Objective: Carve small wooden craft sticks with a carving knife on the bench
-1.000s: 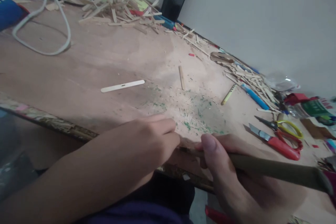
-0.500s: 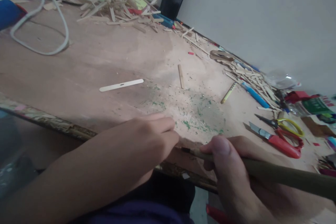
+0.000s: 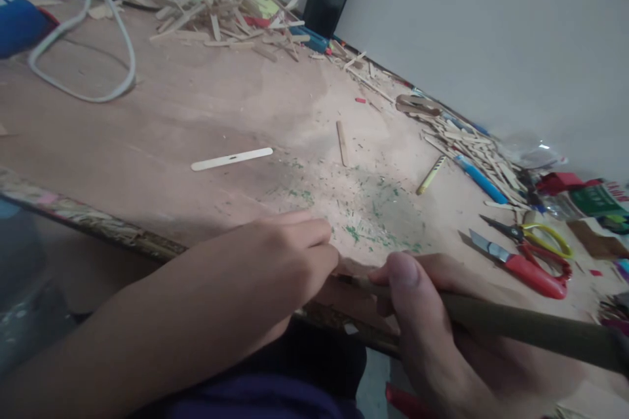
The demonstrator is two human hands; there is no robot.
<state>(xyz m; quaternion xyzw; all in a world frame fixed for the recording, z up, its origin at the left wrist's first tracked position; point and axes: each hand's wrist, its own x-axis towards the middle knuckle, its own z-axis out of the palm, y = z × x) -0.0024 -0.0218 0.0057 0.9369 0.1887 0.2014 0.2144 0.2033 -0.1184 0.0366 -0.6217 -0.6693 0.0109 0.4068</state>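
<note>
My right hand (image 3: 422, 314) grips a long olive-brown tool (image 3: 521, 324) like a pen, thumb on top. The tool's narrow front points left toward my left hand (image 3: 289, 252); its kind is unclear. My left hand rests at the table's front edge with its fingers curled closed, and whatever they hold is hidden underneath. Only a small gap separates the tool's front from my left fingertips. Just beyond both hands, green shavings (image 3: 356, 232) lie scattered on the wooden table (image 3: 162, 118). A pale craft stick (image 3: 230, 159) with a small dark mark lies farther left.
A red-handled utility knife (image 3: 533, 275) and scissors (image 3: 535, 239) with yellow and red handles lie at right. Near them are a blue pen-shaped item (image 3: 480, 180) and a short yellow stick (image 3: 431, 175). Piled craft sticks (image 3: 211, 10) and a white cord (image 3: 130, 59) occupy the back left.
The tool's front has moved slightly left, closer to my left fingers, and its dark tip is now harder to see. The whole view has shifted a little; my left hand stays closed.
</note>
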